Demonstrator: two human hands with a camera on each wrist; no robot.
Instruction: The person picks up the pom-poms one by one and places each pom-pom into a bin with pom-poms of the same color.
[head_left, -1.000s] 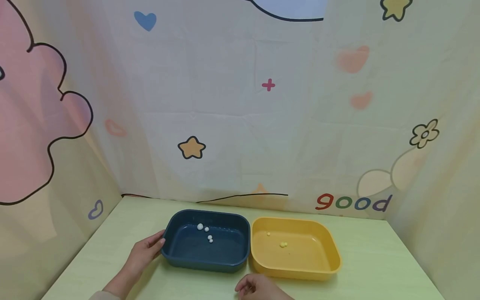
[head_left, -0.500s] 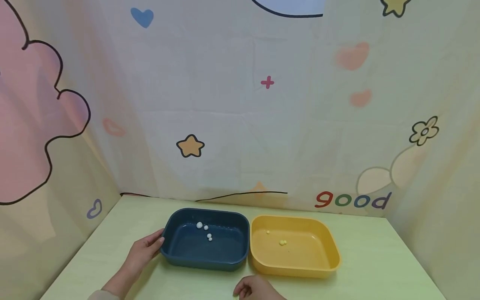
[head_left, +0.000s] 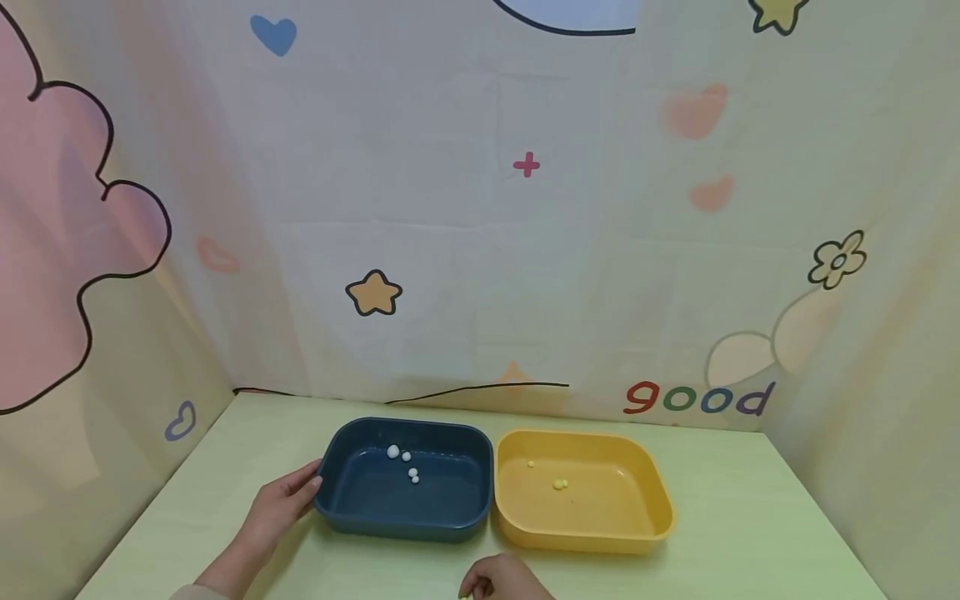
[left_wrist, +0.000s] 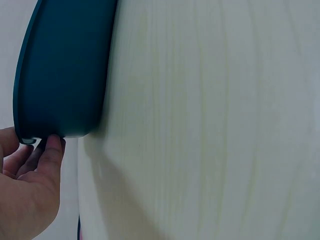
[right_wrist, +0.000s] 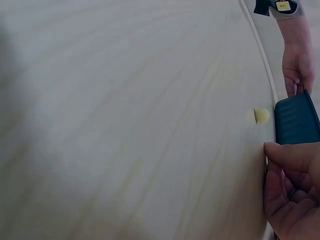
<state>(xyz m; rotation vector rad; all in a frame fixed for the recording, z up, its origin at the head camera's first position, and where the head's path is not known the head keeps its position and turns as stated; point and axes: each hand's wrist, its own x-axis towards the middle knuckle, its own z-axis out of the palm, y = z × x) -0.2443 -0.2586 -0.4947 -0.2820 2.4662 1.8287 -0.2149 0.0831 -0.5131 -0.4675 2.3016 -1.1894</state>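
Note:
My left hand (head_left: 276, 510) grips the left end of the dark blue tray (head_left: 408, 532); in the left wrist view its fingertips (left_wrist: 52, 143) meet the outer wall. At the bottom edge of the head view, my right hand (head_left: 506, 579) is low over the table, fingers bent. The right wrist view shows its thumb and finger (right_wrist: 274, 180) close together; whether something tiny lies between them is hidden. A pale yellow ball (right_wrist: 262, 115) sits on the table just beyond the thumb tip. Several white balls (head_left: 393, 452) lie in the blue tray.
A yellow tray (head_left: 585, 540) stands against the blue tray's right side, with a few small yellow balls (head_left: 558, 484) inside. Behind the pale wood-grain table (head_left: 720, 517) hangs a printed cloth (head_left: 465, 250), which also closes off both sides.
My right hand has drawn slightly left and toward the front edge, and a pale bit now shows at its fingertips. The left hand keeps its place on the blue tray. The view has shifted slightly.

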